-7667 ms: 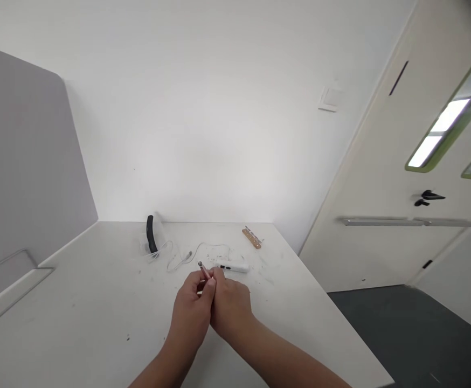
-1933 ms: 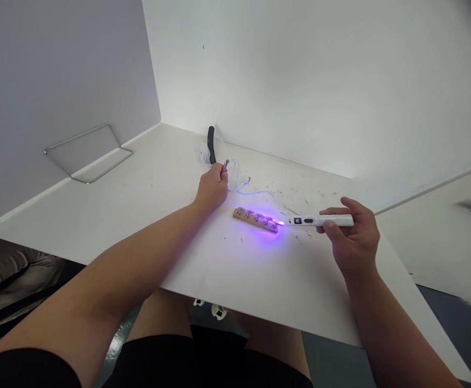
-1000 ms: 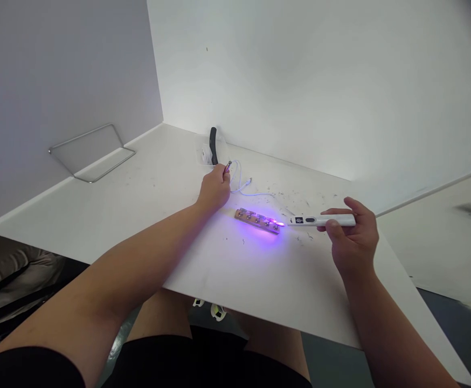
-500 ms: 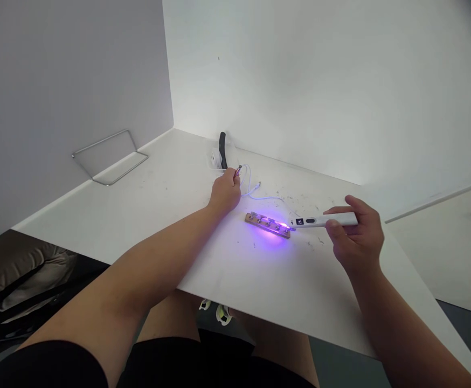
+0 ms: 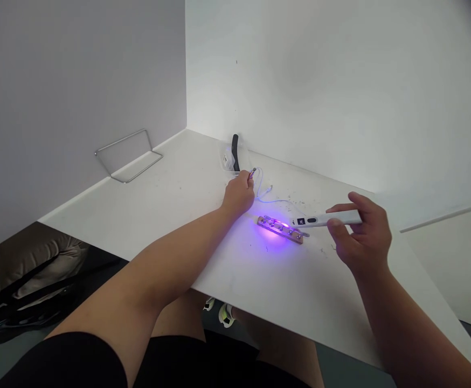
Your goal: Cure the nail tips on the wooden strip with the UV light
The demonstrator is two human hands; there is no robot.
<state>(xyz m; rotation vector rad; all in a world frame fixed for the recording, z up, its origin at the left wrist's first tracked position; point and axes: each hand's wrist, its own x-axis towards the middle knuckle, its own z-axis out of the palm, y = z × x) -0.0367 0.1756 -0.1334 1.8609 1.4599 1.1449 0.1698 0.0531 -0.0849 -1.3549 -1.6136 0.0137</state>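
My right hand [image 5: 364, 237] grips a white pen-shaped tool [image 5: 326, 219] by its rear end, holding it nearly level. The tool's tip glows purple over a small wooden strip [image 5: 281, 229] studded with metal pieces, which lies flat on the white desk [image 5: 203, 226]. My left hand [image 5: 239, 194] rests closed on the desk just left of the strip, pinching a thin metal rod [image 5: 251, 173] that sticks up from the fingers.
A white cable [image 5: 271, 195] curls behind the strip. A black-handled tool with a white object [image 5: 233, 157] stands by the back wall. A wire bracket [image 5: 128, 157] sits at the grey partition on the left. Small dark shavings dot the desk.
The glowing tip has slid left along the wooden strip, from its right end toward the middle. My left hand keeps its hold on the rod. The camera has turned left.
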